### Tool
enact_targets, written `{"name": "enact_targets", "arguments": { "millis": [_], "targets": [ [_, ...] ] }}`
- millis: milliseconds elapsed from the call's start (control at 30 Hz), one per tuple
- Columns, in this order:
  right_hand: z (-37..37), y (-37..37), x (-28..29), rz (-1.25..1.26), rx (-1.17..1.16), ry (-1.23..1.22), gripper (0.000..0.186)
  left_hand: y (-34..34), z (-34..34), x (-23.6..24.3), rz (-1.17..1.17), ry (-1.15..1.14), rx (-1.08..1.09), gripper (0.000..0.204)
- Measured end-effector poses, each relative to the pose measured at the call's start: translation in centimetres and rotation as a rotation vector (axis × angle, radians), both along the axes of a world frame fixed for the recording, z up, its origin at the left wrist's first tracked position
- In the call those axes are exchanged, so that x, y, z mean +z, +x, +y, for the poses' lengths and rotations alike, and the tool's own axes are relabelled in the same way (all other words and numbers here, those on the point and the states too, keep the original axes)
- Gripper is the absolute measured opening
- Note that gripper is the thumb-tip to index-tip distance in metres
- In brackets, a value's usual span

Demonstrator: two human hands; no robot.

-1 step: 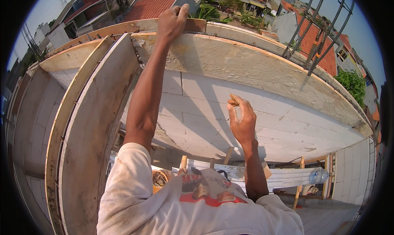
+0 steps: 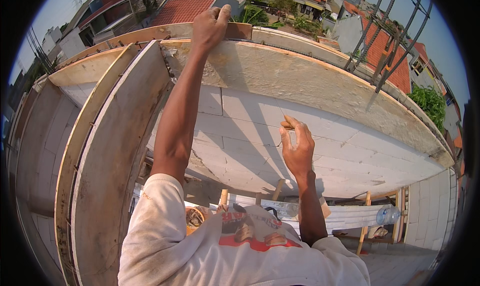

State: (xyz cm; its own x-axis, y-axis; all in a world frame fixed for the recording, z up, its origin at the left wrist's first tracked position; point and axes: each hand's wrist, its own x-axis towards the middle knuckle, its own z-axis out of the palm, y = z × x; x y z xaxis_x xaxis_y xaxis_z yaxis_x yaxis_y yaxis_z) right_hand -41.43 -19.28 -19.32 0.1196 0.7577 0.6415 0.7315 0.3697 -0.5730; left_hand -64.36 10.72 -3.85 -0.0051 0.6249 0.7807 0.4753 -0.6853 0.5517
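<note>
My left hand point(image 2: 210, 30) is raised at the top of the wooden formwork board point(image 2: 280, 63), against a brown plank point(image 2: 239, 32). Its fingers are curled, and what they hold, if anything, is hidden. My right hand point(image 2: 299, 150) is lower, in front of the pale block wall point(image 2: 250, 106). Its fingers and thumb are bent toward each other around a thin string, seen as a faint line rising up and left from the fingertips toward the board.
At left, two upright boards point(image 2: 117, 131) run toward me. Steel rebar point(image 2: 385, 41) stands up at the right. Below are corrugated sheets point(image 2: 345, 215), timber props point(image 2: 366, 216) and a clear plastic water bottle point(image 2: 388, 215). Tiled roofs point(image 2: 185, 8) lie beyond.
My right hand has shifted very slightly right and down. My left hand is in the same place.
</note>
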Motion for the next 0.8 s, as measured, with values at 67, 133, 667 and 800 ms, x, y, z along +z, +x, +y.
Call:
{"name": "enact_targets", "arguments": {
  "millis": [67, 133, 667, 800],
  "targets": [
    [-0.3, 0.9, -0.5, -0.044, -0.091, 0.082, 0.037, 0.1, 0.0, 0.1, -0.005, -0.046, 0.005, 0.057],
    [-0.8, 1.7, -0.8, -0.086, -0.138, 0.115, 0.037, 0.2, 0.0, 0.1, -0.037, -0.019, -0.003, 0.056],
    [-2.3, 3.3, 0.2, -0.044, 0.045, 0.049, 0.028, 0.0, 0.3, 0.0, 0.019, 0.015, 0.069, 0.053],
    [-2.2, 0.8, -1.5, 0.044, 0.171, -0.021, 0.034, 0.2, -0.2, -0.2, -0.038, 0.021, 0.003, 0.052]
  ]
}}
